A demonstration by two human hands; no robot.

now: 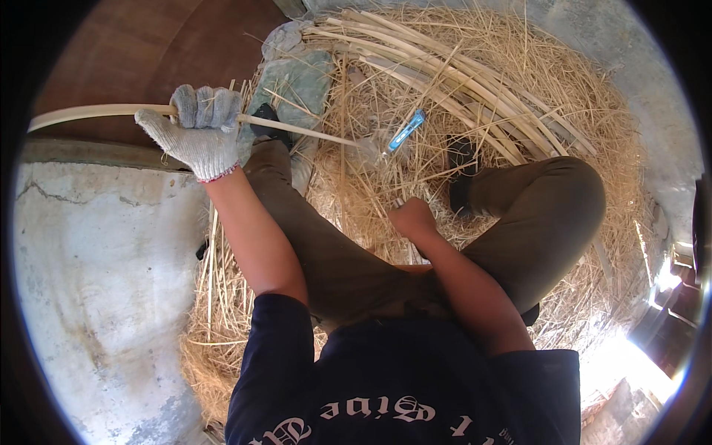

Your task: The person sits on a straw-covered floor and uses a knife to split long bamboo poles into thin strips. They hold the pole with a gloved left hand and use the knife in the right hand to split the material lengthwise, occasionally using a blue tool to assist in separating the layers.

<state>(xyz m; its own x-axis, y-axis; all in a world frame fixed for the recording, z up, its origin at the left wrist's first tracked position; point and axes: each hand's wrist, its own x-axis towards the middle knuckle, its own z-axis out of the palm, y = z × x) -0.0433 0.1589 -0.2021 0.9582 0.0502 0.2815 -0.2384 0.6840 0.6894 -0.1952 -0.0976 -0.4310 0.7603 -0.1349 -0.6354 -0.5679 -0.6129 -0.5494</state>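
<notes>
My left hand (199, 127), in a pale grey work glove, is raised at the left with its fingers curled round a long, thin bamboo strip (297, 130). One end of the strip bends away to the far left; the other reaches over the shavings between my legs. My bare right hand (413, 219) is closed low between my thighs, and what it grips is mostly hidden; a small bit shows at the fingers. Beyond that hand, a blue utility knife (406, 133) lies tilted on the shavings, near the strip's end.
A heap of straw-coloured shavings (578, 96) surrounds my legs. Several long split strips (475, 89) lie across it at the far right. Next to my left foot is a greenish stone block (293, 85). A concrete ledge (104, 259) stands at the left, below a brown panel (148, 55).
</notes>
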